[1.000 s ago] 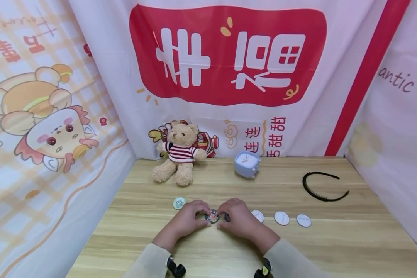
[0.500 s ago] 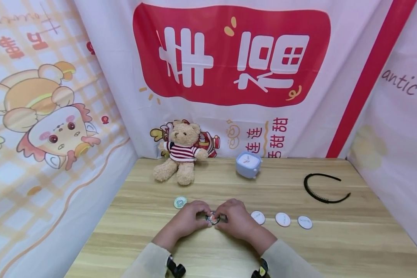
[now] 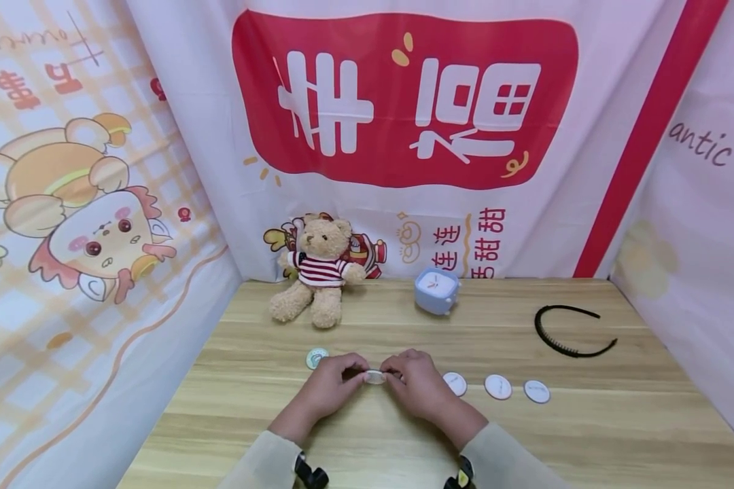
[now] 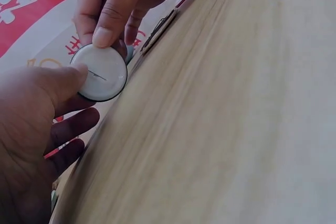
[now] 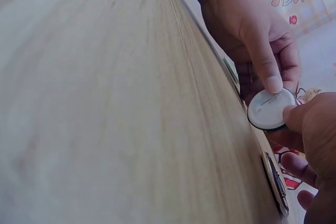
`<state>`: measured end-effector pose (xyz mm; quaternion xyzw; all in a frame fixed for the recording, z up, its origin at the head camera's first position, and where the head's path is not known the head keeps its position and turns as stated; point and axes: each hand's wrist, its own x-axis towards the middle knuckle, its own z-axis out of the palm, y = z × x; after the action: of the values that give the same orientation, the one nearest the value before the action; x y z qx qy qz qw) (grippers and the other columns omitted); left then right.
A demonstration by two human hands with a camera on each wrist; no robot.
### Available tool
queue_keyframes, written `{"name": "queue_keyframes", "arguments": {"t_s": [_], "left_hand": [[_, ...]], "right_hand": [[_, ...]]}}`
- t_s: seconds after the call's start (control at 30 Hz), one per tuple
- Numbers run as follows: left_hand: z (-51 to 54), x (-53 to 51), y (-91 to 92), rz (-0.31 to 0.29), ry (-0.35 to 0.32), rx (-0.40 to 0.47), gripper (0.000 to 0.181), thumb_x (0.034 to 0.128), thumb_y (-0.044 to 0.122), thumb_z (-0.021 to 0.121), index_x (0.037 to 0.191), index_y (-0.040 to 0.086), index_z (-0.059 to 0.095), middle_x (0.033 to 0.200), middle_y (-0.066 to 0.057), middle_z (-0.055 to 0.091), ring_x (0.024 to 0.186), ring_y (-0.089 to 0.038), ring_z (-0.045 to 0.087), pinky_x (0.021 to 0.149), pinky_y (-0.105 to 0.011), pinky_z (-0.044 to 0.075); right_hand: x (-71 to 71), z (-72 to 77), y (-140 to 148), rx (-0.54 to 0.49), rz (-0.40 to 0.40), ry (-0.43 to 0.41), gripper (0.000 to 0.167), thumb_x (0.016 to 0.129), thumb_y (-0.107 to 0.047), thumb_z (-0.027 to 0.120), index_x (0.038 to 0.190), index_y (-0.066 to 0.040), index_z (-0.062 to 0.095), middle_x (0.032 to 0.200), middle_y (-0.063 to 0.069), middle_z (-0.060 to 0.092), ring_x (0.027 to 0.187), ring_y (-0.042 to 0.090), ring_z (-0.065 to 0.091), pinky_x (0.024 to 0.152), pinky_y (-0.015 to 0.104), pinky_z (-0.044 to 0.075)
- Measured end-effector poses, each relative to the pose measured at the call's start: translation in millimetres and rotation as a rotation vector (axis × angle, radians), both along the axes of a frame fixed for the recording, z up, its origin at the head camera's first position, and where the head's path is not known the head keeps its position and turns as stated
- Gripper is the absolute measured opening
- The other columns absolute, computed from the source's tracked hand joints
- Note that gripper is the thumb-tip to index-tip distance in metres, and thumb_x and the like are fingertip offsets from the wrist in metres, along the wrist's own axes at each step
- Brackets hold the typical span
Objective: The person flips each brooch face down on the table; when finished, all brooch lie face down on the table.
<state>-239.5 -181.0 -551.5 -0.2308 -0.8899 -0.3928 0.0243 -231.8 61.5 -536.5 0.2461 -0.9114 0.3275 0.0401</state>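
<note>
A round pin-back badge [image 3: 375, 377] is held up between both hands just above the table. Its white back with the metal pin faces me in the wrist views. My left hand [image 3: 332, 385] pinches its left edge, thumb on the white back [image 4: 107, 85]. On the opposite edge my right hand [image 3: 417, 384] pinches it with thumb and fingers. A green-and-white badge [image 3: 316, 358] lies just beyond my left hand. To the right of my right hand, three white badges [image 3: 498, 386] lie in a row, pin backs up.
At the back of the table [image 3: 269, 421] sit a teddy bear [image 3: 321, 265] in a striped shirt and a blue clock [image 3: 436, 291]. A black headband [image 3: 563, 339] lies at the right. Printed cloth [image 3: 526, 224] hangs behind and along both sides.
The badge, earlier with its colourful face showing, is now tilted up with its white back showing. The right hand has come in to pinch its right edge.
</note>
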Motion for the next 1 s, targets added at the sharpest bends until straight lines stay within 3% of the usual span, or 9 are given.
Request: {"name": "queue_keyframes", "arguments": {"t_s": [0.17,0.3,0.57,0.77,1.0], "left_hand": [[-0.1,1.0,2.3,0.005,0.032,0.030,0.013,0.1015,0.020,0.079,0.100,0.026,0.068,0.098,0.014,0.074,0.092,-0.003,0.068,0.085,-0.029,0.060],[-0.5,1.1,1.9,-0.021,0.021,0.006,0.012,0.1000,0.015,0.080,0.098,0.025,0.074,0.103,0.014,0.076,0.097,-0.004,0.070,0.090,-0.030,0.061],[-1.2,-0.4,0.0,-0.037,0.028,-0.080,0.013,0.0978,0.020,0.084,0.103,0.030,0.079,0.112,0.013,0.076,0.110,-0.009,0.071,0.103,-0.038,0.060],[-1.3,-1.5,-0.8,-0.064,0.039,-0.114,0.019,0.0911,0.026,0.090,0.106,0.029,0.080,0.115,0.015,0.076,0.116,-0.010,0.068,0.107,-0.040,0.057],[-1.6,-2.9,-1.5,-0.102,0.083,-0.140,0.017,0.0905,0.024,0.091,0.103,0.025,0.080,0.116,0.013,0.077,0.117,-0.011,0.069,0.108,-0.040,0.056]], "right_hand": [[-1.8,-1.8,0.1,-0.003,-0.016,-0.043,0.010,0.103,-0.021,0.076,0.112,-0.024,0.078,0.105,-0.008,0.076,0.109,0.017,0.067,0.101,0.046,0.057],[-2.9,-2.6,0.5,0.000,-0.001,-0.069,0.011,0.102,-0.021,0.078,0.111,-0.027,0.074,0.102,-0.011,0.072,0.104,0.013,0.064,0.094,0.041,0.057],[-2.3,-2.6,0.6,0.025,0.060,-0.012,0.015,0.095,-0.018,0.086,0.107,-0.023,0.079,0.105,-0.010,0.075,0.108,0.014,0.065,0.108,0.050,0.052],[-2.6,-3.6,0.3,0.077,0.080,0.049,0.021,0.090,-0.023,0.091,0.109,-0.021,0.080,0.108,-0.009,0.079,0.112,0.016,0.067,0.109,0.052,0.050],[-3.0,-6.2,0.7,0.124,0.079,0.069,0.019,0.091,-0.030,0.091,0.104,-0.023,0.079,0.108,-0.010,0.078,0.118,0.019,0.066,0.111,0.056,0.046]]}}
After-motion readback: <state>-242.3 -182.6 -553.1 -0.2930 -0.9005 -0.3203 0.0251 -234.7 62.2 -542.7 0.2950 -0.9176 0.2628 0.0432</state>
